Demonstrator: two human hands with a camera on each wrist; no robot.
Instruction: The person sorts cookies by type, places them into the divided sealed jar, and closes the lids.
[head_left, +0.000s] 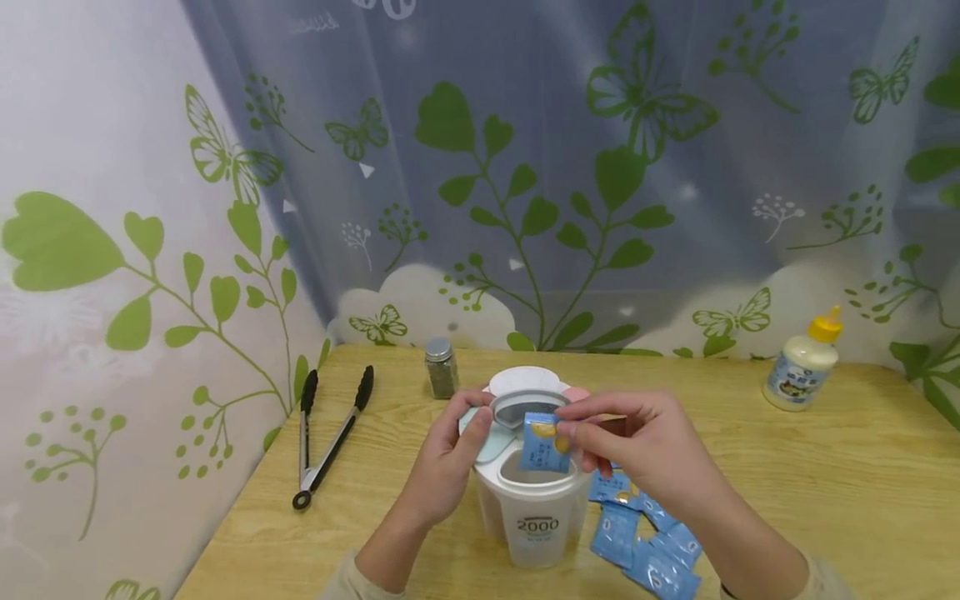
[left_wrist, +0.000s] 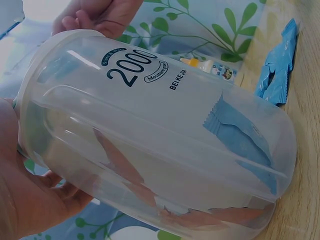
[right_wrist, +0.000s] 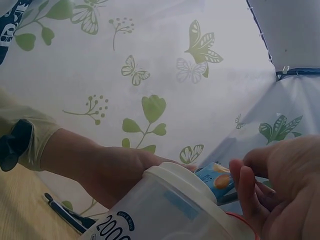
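Observation:
A clear plastic storage container (head_left: 537, 546) marked 2000 stands upright on the table, its lid bearing a raised white flap (head_left: 525, 381) and a light green flap (head_left: 491, 446). My left hand (head_left: 442, 462) holds it by the lid's left side, thumb on the green flap. Between thumb and fingers my right hand (head_left: 648, 437) pinches a small blue snack packet (head_left: 545, 446), which hangs over the front opening. Through the wall, the left wrist view shows another blue packet (left_wrist: 242, 142) at the bottom and brownish pieces (left_wrist: 120, 157) beside it.
Several blue packets (head_left: 618, 533) lie in a pile right of the container. Black-tipped tongs (head_left: 330, 454) lie spread at the left. A small spice jar (head_left: 441, 371) stands behind, and a yellow-capped squeeze bottle (head_left: 800, 375) at the back right. Printed curtains enclose the table.

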